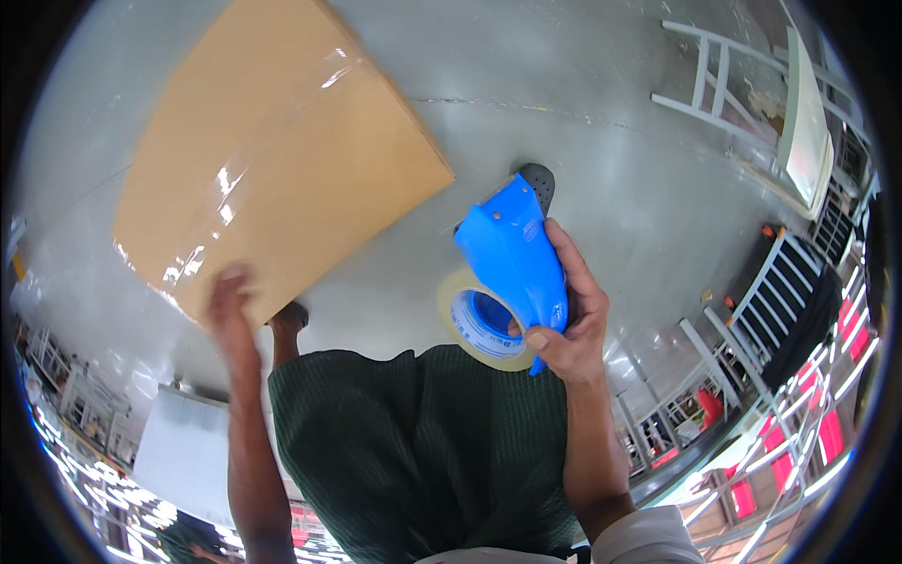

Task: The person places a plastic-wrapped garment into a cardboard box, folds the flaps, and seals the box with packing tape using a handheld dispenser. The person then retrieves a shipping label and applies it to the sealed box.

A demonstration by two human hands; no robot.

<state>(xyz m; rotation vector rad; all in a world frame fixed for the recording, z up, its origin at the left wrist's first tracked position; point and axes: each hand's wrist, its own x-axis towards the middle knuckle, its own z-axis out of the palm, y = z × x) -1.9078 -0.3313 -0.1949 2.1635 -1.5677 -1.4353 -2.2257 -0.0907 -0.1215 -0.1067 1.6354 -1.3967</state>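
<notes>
A blue packing tape dispenser (511, 240) is gripped in my right hand (574, 317), held up in front of my knees. On it sits a roll of clear packing tape (486, 335) with printing on its core. My left hand (232, 296), blurred, is over the near edge of a large cardboard box (296, 155); whether it touches the cardboard I cannot tell. Nothing shows between its fingers. Along the middle of the box runs a shiny strip of clear tape (225, 190), which reaches down over the near edge.
Grey floor (599, 162) surrounds the box. To the right lie a metal frame with a pale panel (803, 127) and a slatted metal rack (782, 282) with dark cloth. A white-topped surface (183, 444) stands at lower left. Another person (187, 539) is partly visible at the bottom left.
</notes>
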